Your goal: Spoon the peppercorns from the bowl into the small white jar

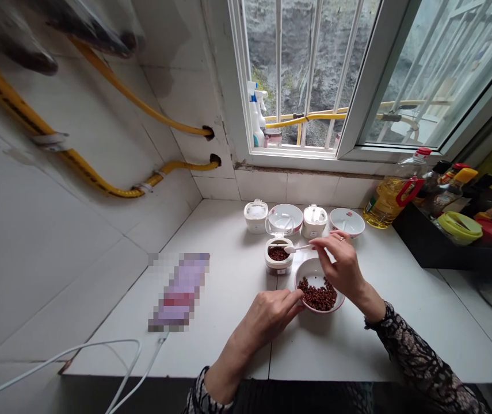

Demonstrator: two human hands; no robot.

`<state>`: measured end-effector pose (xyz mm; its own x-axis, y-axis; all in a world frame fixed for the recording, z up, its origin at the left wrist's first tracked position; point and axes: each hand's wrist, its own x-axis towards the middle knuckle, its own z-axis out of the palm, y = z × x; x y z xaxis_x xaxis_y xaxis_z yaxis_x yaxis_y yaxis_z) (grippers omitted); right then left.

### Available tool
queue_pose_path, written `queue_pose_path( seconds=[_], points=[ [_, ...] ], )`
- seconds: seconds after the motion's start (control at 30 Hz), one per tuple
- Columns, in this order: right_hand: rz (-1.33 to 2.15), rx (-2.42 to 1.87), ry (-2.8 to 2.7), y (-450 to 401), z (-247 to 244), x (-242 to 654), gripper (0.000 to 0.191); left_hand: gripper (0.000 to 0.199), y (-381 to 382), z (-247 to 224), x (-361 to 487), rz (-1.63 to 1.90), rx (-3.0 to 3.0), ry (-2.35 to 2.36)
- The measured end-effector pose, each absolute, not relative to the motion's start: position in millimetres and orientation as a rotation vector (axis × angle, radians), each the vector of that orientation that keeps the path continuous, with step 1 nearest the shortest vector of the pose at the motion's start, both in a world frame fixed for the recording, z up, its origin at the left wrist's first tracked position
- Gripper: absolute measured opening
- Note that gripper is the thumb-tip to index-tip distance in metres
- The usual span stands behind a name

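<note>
My right hand [338, 261] pinches the handle of a small white spoon [301, 248], whose tip reaches the mouth of an open seasoning jar [279, 265]. Dark reddish-brown peppercorn-like grains [277, 253] fill much of that jar, and its clear lid is flipped up at the back. With its fingers closed on the rim, my left hand [271, 313] holds the near left side of a white bowl [310, 268]. More of the same grains [320, 296] lie in the bowl. My right hand is above the bowl's far right edge and hides part of it.
Two lidded white jars [256, 216] [314, 221] and two white bowls [286, 214] [347, 222] line the back of the counter [228, 270]. At the right stand an oil bottle [384, 198] and a black box [418, 244] with bottles. A blurred purple object [180, 293] with a white cable [142, 368] lies left.
</note>
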<state>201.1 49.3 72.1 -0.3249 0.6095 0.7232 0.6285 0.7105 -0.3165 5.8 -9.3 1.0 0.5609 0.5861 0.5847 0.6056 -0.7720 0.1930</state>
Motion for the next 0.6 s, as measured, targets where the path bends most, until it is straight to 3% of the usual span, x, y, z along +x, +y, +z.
queue_pose_path(
  seconds=[0.3,0.6],
  points=[
    [-0.035,-1.14,-2.144,48.8,51.1,237.0,0.018,0.029,-9.5,-0.8,4.1,-1.024,-2.762,-1.022],
    [0.256,-1.196,-2.096,46.6,34.0,226.8,0.02,0.025,-10.3,-0.8,3.0,-1.014,-2.786,-1.032]
  ],
)
